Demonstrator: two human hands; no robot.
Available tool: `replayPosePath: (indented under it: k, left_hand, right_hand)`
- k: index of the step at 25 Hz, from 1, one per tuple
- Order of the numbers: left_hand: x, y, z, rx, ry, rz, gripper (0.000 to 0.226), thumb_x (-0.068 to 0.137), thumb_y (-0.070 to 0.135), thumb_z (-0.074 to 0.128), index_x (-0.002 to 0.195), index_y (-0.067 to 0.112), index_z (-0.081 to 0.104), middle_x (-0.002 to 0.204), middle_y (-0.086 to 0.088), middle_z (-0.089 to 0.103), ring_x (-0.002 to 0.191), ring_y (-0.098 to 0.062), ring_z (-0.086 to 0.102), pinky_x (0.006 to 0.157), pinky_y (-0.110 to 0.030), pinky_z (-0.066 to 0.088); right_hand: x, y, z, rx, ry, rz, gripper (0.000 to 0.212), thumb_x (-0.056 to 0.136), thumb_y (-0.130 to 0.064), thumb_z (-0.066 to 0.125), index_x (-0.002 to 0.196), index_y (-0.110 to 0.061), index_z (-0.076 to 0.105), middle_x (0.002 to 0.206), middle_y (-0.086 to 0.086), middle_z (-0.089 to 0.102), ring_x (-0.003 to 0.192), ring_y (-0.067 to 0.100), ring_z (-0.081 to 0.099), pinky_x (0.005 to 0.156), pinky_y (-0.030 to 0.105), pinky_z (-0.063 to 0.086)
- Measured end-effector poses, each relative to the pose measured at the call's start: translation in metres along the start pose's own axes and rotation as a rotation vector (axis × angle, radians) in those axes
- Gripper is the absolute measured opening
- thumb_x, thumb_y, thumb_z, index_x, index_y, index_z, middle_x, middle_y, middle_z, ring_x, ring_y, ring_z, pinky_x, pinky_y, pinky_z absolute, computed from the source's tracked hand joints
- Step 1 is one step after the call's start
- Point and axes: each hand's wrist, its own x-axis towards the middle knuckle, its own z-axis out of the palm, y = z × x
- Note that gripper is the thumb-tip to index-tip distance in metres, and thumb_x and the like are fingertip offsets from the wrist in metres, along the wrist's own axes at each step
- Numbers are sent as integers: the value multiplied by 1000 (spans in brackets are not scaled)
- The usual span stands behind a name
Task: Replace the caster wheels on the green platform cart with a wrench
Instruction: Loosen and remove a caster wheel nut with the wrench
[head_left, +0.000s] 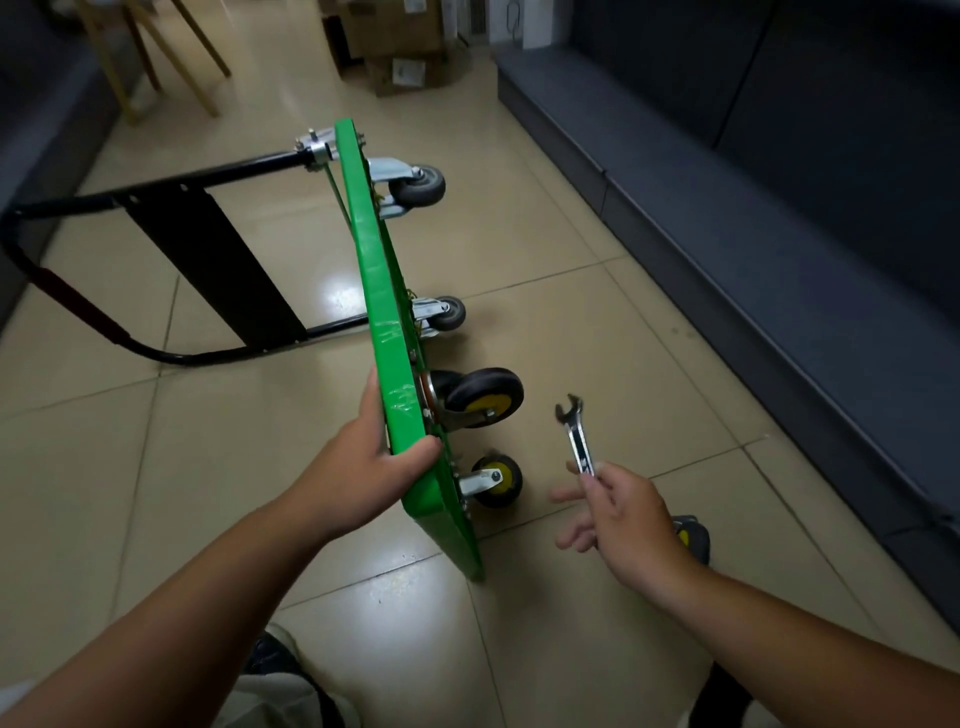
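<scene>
Two separate grips: the left hand (363, 462) clamps the upper edge of the cart (376, 280), tipped sideways on the floor (571, 322), stiff and likely heavy, best steadied there, while the right hand (621, 514) pinches the light wrench (576, 436) by its tail.

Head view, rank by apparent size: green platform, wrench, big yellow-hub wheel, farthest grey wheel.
1. green platform
2. big yellow-hub wheel and wrench: similar extent, unranked
3. farthest grey wheel: smallest, but farthest from camera, so unsure
</scene>
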Motion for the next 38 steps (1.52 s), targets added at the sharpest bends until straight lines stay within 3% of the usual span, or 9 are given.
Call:
replayPosePath:
  k: [4, 7, 11, 15, 20, 25, 29, 34, 38]
  left_hand:
    - [-9, 6, 2, -18, 23, -2, 100, 70, 56, 65, 157, 37, 19, 129, 10, 62, 105, -3, 68, 86, -29, 60]
    - [-24, 8, 8, -18, 24, -19, 87, 87, 36, 71, 157, 37, 20, 126, 11, 63, 101, -4, 70, 82, -29, 62]
    - [-47, 6, 17, -34, -5, -25, 86, 82, 38, 67, 156, 37, 23, 119, 18, 64, 97, -1, 71, 78, -28, 62]
    - [-57, 11, 23, -45, -18, -21, 90, 78, 45, 65, 156, 44, 20, 117, 24, 64, 95, -4, 72, 78, -34, 63]
    - [-52, 15, 30, -40, -2, -5, 97, 69, 65, 64, 154, 48, 21, 111, 30, 66, 92, -8, 73, 78, -39, 63]
    - [-48, 23, 36, 68, -5, -39, 111, 61, 93, 54, 154, 53, 9, 133, 33, 54, 97, 22, 56, 91, -40, 59]
    - [-40, 21, 37, 197, 8, -87, 117, 57, 101, 39, 154, 52, -5, 153, 18, 44, 121, -6, 58, 100, -45, 53]
    - [-34, 22, 35, 169, 34, -88, 112, 60, 101, 33, 155, 51, 2, 146, 21, 48, 113, -2, 53, 103, -46, 50]
    - [-30, 20, 35, 101, 72, -111, 101, 66, 91, 34, 156, 51, 8, 145, 17, 51, 110, -5, 56, 106, -54, 47]
  right_hand:
    - [-55, -35, 3, 120, -113, -6, 25, 106, -19, 45, 103, -11, 68, 81, 2, 73, 50, 17, 50, 51, 25, 39]
    - [-73, -46, 3, 238, -135, 37, 29, 106, -26, 46, 103, -19, 74, 72, 4, 65, 50, 15, 45, 51, 22, 36]
    - [-78, -46, -2, 240, -136, 40, 17, 101, -20, 57, 101, -13, 73, 69, 2, 62, 51, 17, 49, 50, 25, 37]
    - [-82, -50, -4, 305, -150, 101, 7, 98, -8, 61, 99, -1, 61, 71, 13, 65, 49, 31, 63, 42, 27, 46]
    - [-76, -52, -4, 177, -157, 84, 4, 99, -5, 57, 99, -2, 54, 75, 13, 72, 42, 28, 58, 36, 21, 34]
    - [-65, -51, 0, 48, -122, 24, 13, 100, -15, 57, 87, -14, 58, 70, 6, 69, 38, 21, 49, 42, 22, 36]
    - [-57, -51, 4, -114, -103, -87, 31, 101, -28, 54, 73, -28, 67, 54, -9, 58, 44, 2, 47, 49, 22, 36]
    - [-57, -50, 3, -232, -81, -136, 13, 99, -26, 58, 87, -28, 62, 77, -12, 69, 50, 12, 65, 47, 18, 44]
    - [-57, -46, 9, -295, -65, -215, 15, 99, -20, 58, 92, -31, 64, 84, -14, 72, 65, 2, 66, 54, 14, 47]
